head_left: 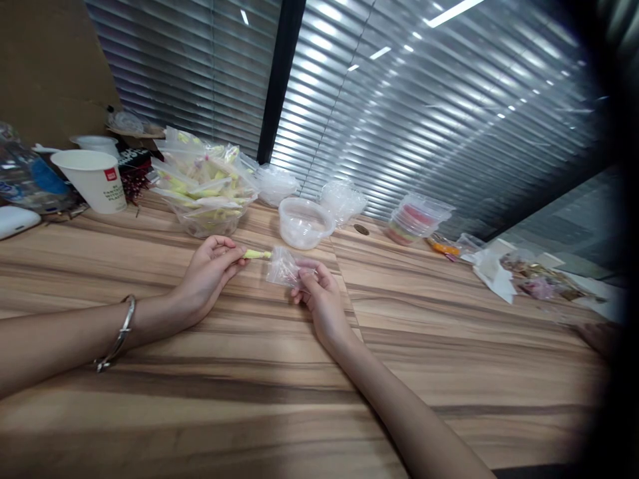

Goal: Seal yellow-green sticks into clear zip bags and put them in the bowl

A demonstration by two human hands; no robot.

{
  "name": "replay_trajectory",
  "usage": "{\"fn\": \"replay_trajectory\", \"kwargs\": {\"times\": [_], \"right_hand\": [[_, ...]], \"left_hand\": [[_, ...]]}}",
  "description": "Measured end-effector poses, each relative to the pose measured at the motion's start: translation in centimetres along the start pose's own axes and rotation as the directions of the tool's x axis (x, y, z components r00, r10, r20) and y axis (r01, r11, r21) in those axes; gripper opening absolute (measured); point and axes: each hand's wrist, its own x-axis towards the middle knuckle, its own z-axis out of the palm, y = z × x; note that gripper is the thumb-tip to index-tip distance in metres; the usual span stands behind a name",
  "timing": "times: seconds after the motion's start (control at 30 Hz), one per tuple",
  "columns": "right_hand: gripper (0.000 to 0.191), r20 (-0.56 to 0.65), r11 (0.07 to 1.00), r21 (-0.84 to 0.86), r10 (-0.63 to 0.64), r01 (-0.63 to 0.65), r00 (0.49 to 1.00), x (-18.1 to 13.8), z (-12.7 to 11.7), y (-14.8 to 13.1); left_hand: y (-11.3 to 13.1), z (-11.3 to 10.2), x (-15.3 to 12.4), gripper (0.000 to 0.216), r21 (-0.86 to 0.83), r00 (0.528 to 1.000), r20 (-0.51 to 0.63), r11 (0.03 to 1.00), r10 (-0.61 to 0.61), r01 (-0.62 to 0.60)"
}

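My left hand [212, 269] rests on the wooden table [249, 372] and pinches one end of a small yellow-green piece [257, 254]. The piece points toward a small clear plastic bag [284, 266]. My right hand [319, 296] is closed on that bag, holding it just above the table. The tip of the piece is at the bag's mouth. A metal bangle [120, 332] sits on my left wrist.
A clear bowl heaped with bagged yellow-green pieces [207, 189] stands behind my hands. An empty clear bowl [302, 223] and loose bags [342, 199] lie beside it. A paper cup [94, 179] stands at left, stacked lidded tubs [417, 219] at right, and wrappers [524, 276] farther right.
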Motion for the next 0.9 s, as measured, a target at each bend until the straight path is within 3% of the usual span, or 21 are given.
{"fn": "replay_trajectory", "kwargs": {"times": [0.63, 0.9], "right_hand": [[0.017, -0.049, 0.993, 0.119, -0.009, 0.014, 0.999, 0.04, -0.03, 0.01], [0.016, -0.056, 0.997, 0.078, -0.016, 0.02, 0.998, -0.01, 0.01, 0.14]], "left_hand": [[0.29, 0.18, -0.47, 0.023, 0.13, 0.987, 0.157, 0.991, -0.042, 0.021], [0.24, -0.04, -0.34, 0.02, 0.137, 0.994, 0.108, 0.99, 0.001, -0.016]]}}
